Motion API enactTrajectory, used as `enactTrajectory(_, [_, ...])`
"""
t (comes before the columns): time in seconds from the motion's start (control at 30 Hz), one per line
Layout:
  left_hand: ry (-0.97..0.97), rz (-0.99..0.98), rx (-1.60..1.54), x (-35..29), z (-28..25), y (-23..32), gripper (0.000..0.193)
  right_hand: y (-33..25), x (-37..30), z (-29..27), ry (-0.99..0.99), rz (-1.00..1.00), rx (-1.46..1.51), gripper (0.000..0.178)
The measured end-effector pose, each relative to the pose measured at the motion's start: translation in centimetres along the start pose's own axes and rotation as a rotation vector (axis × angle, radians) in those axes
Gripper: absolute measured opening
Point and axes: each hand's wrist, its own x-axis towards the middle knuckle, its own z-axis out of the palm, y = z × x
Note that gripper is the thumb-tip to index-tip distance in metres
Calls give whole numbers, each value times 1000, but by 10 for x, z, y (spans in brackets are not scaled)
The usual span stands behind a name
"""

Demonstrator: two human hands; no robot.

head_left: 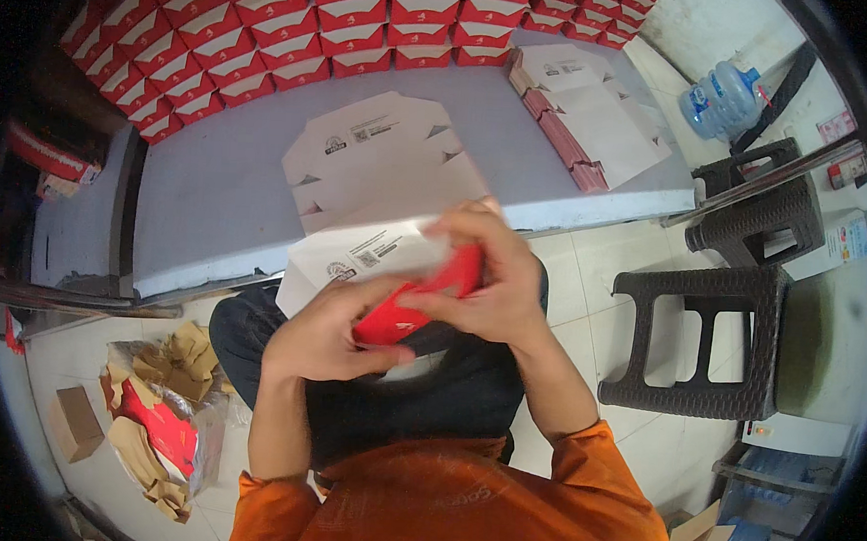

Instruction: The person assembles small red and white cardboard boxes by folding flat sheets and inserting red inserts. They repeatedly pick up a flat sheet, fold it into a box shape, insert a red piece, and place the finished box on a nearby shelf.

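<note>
Above my lap I hold a red and white cardboard box blank [390, 319], partly folded, its printed white flap [342, 252] rising toward the table. My left hand [326, 335] grips its left side, the thumb near the red panel. My right hand [491, 273] is closed around the right side, where the red part bends; motion blurs it there. Just beyond my hands a flat white box blank [375, 171] with slotted corners lies at the table's near edge. How the held blank's underside is folded cannot be seen.
Rows of stacked red and white boxes [356, 40] line the table's [234, 175] back. A pile of flat blanks [595, 123] lies at the right. Dark plastic stools [699, 388] stand right, near a blue water bottle [722, 99]. An opened package [161, 423] sits on the floor left.
</note>
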Motion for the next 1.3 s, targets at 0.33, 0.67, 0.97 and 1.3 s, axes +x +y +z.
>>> enactTrajectory(0.33, [-184, -295, -382, -9, -4, -47, 11, -42, 2, -20, -160, 122, -399, 23])
enactTrajectory(0.67, [241, -2, -383, 6, 14, -9, 27, -32, -7, -6, 32, -181, -368, 37])
enactTrajectory(0.97, [431, 80, -664, 5, 12, 4, 25, -43, 2, -4, -12, -188, -678, 40])
enactTrajectory(1.3, [385, 66, -373, 30, 27, -44, 24, 7, 15, -1, -30, 310, -11, 27])
